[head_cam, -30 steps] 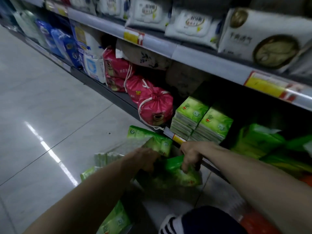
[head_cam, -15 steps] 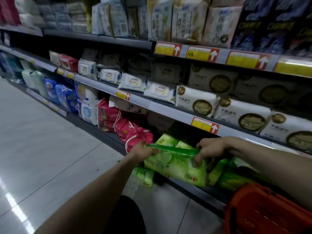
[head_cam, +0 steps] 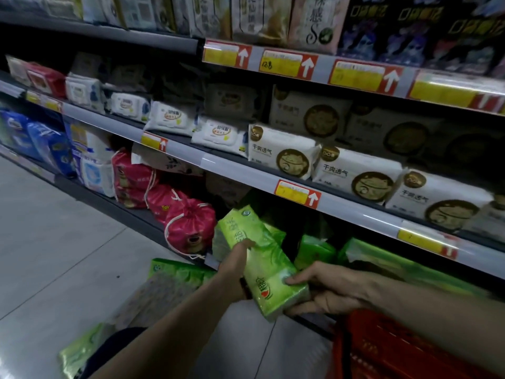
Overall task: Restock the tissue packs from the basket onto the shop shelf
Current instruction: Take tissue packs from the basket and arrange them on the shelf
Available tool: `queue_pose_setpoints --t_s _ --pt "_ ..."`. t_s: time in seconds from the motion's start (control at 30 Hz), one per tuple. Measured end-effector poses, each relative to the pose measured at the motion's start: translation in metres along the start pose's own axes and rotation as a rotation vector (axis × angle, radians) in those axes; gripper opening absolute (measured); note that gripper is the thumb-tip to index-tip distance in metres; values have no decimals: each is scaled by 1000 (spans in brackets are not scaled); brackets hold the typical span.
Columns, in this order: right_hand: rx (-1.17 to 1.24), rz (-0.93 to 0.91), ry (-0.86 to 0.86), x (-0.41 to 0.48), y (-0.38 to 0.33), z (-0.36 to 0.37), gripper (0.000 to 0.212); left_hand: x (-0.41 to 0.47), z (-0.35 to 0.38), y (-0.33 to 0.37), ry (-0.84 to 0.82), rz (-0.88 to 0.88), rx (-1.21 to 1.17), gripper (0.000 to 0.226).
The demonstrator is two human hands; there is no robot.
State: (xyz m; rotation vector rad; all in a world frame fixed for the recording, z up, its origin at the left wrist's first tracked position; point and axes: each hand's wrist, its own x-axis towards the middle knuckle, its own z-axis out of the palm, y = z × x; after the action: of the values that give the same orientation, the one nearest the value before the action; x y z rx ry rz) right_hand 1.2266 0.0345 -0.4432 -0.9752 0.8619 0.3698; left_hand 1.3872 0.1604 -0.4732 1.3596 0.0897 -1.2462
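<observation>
A green tissue pack (head_cam: 257, 253) is held tilted in front of the bottom shelf (head_cam: 136, 214), its far end pointing up and left. My left hand (head_cam: 235, 266) grips its left side, thumb on the top face. My right hand (head_cam: 325, 288) holds its near end, fingers curled beneath and thumb on top. More green packs (head_cam: 314, 248) lie on the bottom shelf behind it. The red basket (head_cam: 396, 348) stands at the lower right, under my right forearm.
Other green packs lie on the floor: one (head_cam: 177, 269) by the shelf base, one (head_cam: 82, 348) near my knee. Pink drawstring bags (head_cam: 188, 228) fill the bottom shelf to the left. White packs (head_cam: 355, 170) line the middle shelf. Tiled floor (head_cam: 54, 255) spreads left.
The view has risen from the floor to the shelves. Both hands lifted the green pack off the floor pile and turned it from lying across to pointing toward the bottom shelf.
</observation>
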Motion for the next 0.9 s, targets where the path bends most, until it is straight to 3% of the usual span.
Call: queue_pose_setpoints --t_s 0.07,0.13,0.17,0.27,0.33,0.43,0.5,0.63,0.77,0.9 --pt "-100 31 16 5 -1 -6 43 0 10 15 -25 78 125 45" --pt "-189 80 46 11 1 -6 61 4 14 27 -25 139 271 31" --pt "-183 69 63 14 2 -4 58 6 14 31 -34 138 304 28" --pt "22 -94 118 25 3 9 26 22 8 39 -63 145 346 58" --pt "136 -158 178 38 -1 18 28 45 -1 42 -53 146 308 75" --pt "165 -200 270 53 -8 29 43 61 -10 47 36 166 292 72" --pt "153 -220 322 56 -12 36 41 56 -9 51 66 172 337 70" --pt "31 -215 402 56 -17 47 42 23 -8 55 -5 -43 523 39" --pt "-68 -175 440 45 -19 58 16 28 -30 47 -31 -230 440 64" --pt "-144 -153 427 45 -25 69 33 35 -35 44 -12 -122 423 45"
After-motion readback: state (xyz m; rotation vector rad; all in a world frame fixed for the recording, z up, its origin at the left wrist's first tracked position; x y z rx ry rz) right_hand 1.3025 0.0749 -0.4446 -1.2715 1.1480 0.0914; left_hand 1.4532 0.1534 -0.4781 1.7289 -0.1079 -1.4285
